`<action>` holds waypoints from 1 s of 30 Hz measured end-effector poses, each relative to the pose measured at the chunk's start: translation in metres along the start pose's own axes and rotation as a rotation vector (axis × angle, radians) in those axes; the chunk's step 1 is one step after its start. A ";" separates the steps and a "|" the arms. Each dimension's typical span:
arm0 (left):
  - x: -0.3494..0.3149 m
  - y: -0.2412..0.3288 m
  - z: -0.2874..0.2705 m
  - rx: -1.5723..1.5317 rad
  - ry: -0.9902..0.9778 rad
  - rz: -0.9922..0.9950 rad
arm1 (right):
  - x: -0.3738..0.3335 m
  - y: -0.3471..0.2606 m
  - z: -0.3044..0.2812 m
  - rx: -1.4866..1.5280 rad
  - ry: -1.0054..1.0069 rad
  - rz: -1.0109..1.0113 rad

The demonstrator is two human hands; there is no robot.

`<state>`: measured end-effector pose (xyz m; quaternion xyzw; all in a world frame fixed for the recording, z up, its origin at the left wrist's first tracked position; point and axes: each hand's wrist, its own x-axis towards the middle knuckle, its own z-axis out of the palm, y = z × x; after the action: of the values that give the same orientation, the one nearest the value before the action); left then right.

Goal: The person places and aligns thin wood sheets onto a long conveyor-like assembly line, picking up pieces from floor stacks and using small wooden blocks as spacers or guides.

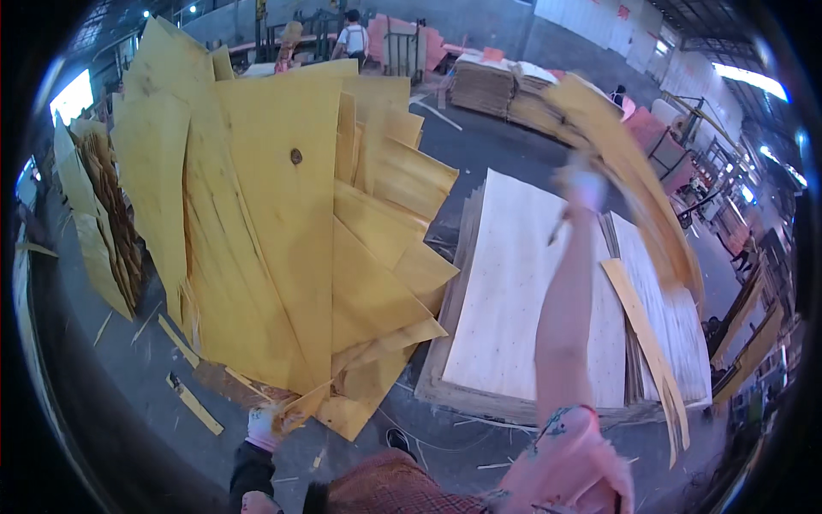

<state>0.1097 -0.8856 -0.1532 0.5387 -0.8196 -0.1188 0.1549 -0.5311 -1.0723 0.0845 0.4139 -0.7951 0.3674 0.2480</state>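
Observation:
My left hand [264, 427], in a white glove, is closed on a torn corner of yellow wood veneer [301, 409] at the near edge of a large fanned pile of veneer sheets [274, 214]. One sheet of that pile has a dark knot. On the right, my bare right forearm stretches far forward over a stack of pale veneer [514, 291]. My right hand [584, 184], also gloved, is smeared by motion beside a long blurred yellow veneer sheet [634, 163]. Whether its fingers grip that sheet does not show. A narrow veneer strip [646, 343] lies across the pale stacks.
More veneer [98, 223] leans at the far left. Scraps [195, 404] litter the grey floor. Behind stand tall veneer stacks [484, 86], a metal rack [404, 50] and a person [352, 38]. A second pale stack [655, 291] adjoins the first.

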 end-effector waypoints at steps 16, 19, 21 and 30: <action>0.099 0.089 -0.036 -0.612 0.054 0.004 | -0.203 -0.101 0.043 0.968 -1.336 0.056; 0.110 0.081 -0.030 -0.334 0.016 0.098 | -0.241 -0.156 -0.018 0.763 -1.633 -0.239; 0.115 0.077 -0.036 -0.346 0.001 -0.004 | -0.284 -0.179 -0.040 0.656 -1.714 -0.130; -0.117 -0.028 -0.073 -1.075 0.658 -0.377 | -0.390 -0.168 0.024 0.990 -0.980 0.205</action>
<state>0.2045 -0.7908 -0.1105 0.5286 -0.4476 -0.3661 0.6214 -0.1840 -0.9709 -0.1394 0.5190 -0.5896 0.4789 -0.3921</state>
